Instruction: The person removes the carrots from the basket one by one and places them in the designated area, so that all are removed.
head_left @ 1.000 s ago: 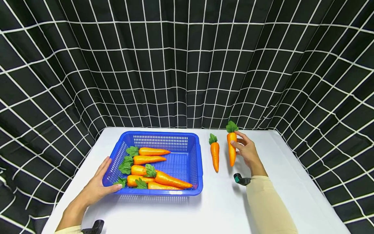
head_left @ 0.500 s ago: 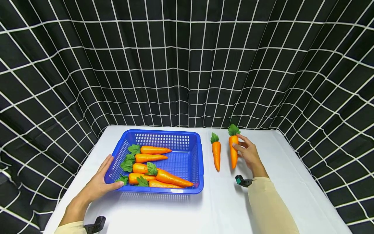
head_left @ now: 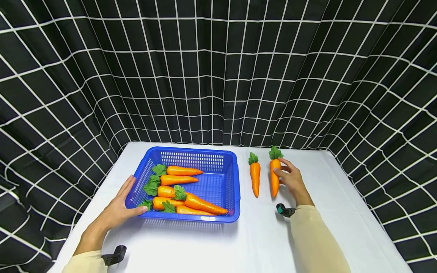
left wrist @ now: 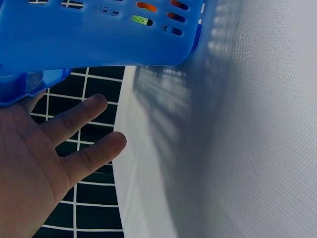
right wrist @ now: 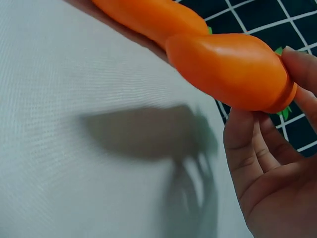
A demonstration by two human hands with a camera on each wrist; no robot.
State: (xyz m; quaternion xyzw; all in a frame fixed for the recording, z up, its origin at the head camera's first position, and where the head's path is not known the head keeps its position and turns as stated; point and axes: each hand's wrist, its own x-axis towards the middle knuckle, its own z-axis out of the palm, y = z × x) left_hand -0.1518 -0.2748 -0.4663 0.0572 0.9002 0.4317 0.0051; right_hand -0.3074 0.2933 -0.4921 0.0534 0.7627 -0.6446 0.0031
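Note:
A blue plastic basket [head_left: 237,182] stands on the left side of the white table with several orange carrots [head_left: 205,205] inside, their green leaves mostly toward the left. My left hand [head_left: 114,212] rests against its front left corner, thumb at the front rim and straight fingers along the left side. In the left wrist view those fingers [left wrist: 94,156] are spread beside the basket wall [left wrist: 99,44]. To the right of the basket, my right hand [head_left: 291,180] pinches a carrot [head_left: 274,176] near its leafy top. A shadow separate from this carrot [right wrist: 233,72] falls on the table.
Another loose carrot [head_left: 255,178] lies on the white table [head_left: 218,250] between the basket and the held carrot, leaves toward the back. A black curtain [head_left: 191,83] with a white grid surrounds the table's back and sides.
My right hand and its carrot have come slightly nearer the table's front, the carrot lower than before. The whole view has shifted a little; the left hand stays at the basket.

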